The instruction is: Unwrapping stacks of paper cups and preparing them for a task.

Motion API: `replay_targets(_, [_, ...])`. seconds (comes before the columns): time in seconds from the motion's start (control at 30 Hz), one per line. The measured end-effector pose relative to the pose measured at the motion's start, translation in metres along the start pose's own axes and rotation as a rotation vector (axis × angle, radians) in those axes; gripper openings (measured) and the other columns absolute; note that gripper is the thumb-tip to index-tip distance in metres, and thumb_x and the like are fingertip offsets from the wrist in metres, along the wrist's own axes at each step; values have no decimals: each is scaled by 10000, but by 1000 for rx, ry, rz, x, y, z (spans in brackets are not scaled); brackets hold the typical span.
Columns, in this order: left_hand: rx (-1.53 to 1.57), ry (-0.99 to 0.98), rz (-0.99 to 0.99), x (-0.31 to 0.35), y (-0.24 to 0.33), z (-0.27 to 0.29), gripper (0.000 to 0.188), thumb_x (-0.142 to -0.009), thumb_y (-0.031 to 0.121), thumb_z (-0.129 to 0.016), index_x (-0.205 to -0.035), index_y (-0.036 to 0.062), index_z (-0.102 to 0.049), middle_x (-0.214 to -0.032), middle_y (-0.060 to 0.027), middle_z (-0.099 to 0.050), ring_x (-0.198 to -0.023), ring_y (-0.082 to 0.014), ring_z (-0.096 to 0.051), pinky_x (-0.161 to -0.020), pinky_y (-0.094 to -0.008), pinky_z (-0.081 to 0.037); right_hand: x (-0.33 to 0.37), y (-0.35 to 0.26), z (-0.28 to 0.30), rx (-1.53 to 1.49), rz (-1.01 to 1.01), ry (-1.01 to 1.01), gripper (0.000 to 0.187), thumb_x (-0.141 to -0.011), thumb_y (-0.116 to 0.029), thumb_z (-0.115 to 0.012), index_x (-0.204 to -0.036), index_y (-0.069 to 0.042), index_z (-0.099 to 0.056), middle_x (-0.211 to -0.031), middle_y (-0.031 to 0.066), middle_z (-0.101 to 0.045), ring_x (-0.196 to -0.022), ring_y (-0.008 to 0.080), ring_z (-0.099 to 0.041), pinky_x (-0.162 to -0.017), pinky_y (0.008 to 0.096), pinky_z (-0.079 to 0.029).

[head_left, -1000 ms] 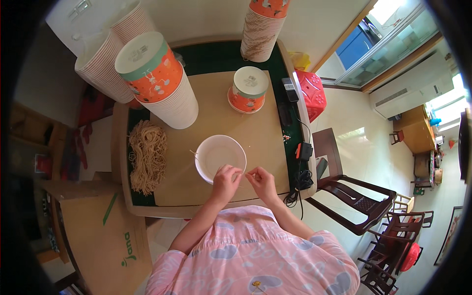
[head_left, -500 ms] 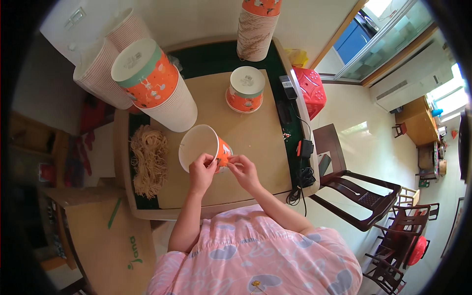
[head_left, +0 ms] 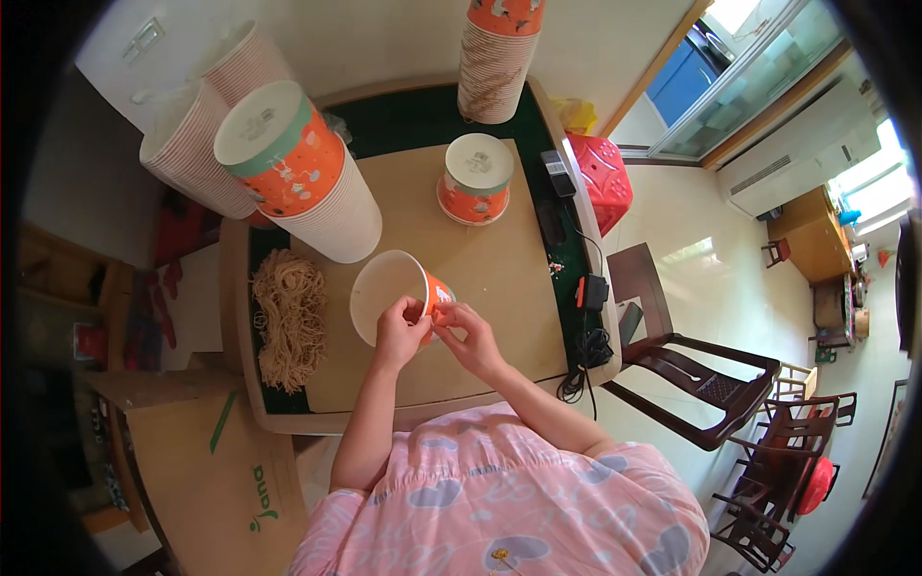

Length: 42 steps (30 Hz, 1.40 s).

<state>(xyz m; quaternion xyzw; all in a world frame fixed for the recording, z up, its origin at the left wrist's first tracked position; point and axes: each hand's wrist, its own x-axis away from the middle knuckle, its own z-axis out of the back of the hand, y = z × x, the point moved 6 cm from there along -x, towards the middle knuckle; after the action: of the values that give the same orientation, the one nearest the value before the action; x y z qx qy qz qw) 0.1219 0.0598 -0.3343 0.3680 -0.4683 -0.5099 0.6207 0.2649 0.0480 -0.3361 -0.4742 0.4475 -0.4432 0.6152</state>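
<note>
A white-lined paper bucket with an orange printed outside lies tilted on the table in front of me, its mouth facing left. My left hand is closed at the near part of its rim, fingers bent against the wall. Thumb and fingers of my right hand pinch together at the orange outer side, close to the left fingertips. Whatever is between the right fingertips is too small to make out. Left of the bucket lies a bundle of beige cords.
An upside-down orange bucket stands farther back on the brown board. Tall bucket stacks rise at the left and another stack at the back. Black cables lie along the right edge, beside a dark chair. A cardboard box stands lower left.
My left fingers have curled in closer to the rim and the right hand has shifted slightly left, bringing the fingertips nearer together. The whole view has shifted slightly.
</note>
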Motion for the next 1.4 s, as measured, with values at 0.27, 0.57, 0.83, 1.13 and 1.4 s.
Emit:
replay_targets(0.27, [-21,59,-21,-9,-8,-6,100,-762,-33,-612,-847,-11,-563,-777,-57,-637,-699,-121,-619,-645,-257,-511,-1,-13,8,44,50,8,110,-762,22,-660,-814,2,-564,-1109,120,-596,-1001,251,-590,-847,328,-475])
replay_targets(0.57, [-52,67,-44,-5,17,-12,103,-766,-35,-593,-869,-31,-585,-741,-75,-640,-613,-125,-607,-563,-275,-519,-3,-23,13,117,129,28,111,-749,-3,-663,-810,-13,-571,-1095,100,-606,-980,278,-576,-853,355,-448])
replay_targets(0.83, [-124,73,-115,-4,23,-16,112,-778,-15,-602,-890,-23,-603,-714,-84,-645,-584,-132,-606,-537,-281,-489,-7,6,17,-48,-42,52,79,-798,3,-632,-840,-13,-568,-970,89,-599,-953,195,-582,-797,311,-491])
replay_targets(1.13, [-149,69,-120,-1,20,-16,127,-781,-6,-597,-905,-15,-625,-707,-86,-651,-632,-142,-626,-582,-279,-483,-11,-22,19,180,141,62,99,-773,17,-628,-842,-33,-577,-989,103,-624,-939,249,-591,-814,328,-488])
replay_targets(1.4, [-69,51,-88,0,29,-15,188,-761,-38,-543,-929,-30,-628,-703,-114,-650,-584,-153,-626,-558,-283,-498,0,-41,13,429,382,70,123,-747,-20,-649,-849,-39,-584,-1022,88,-632,-971,278,-582,-834,372,-478])
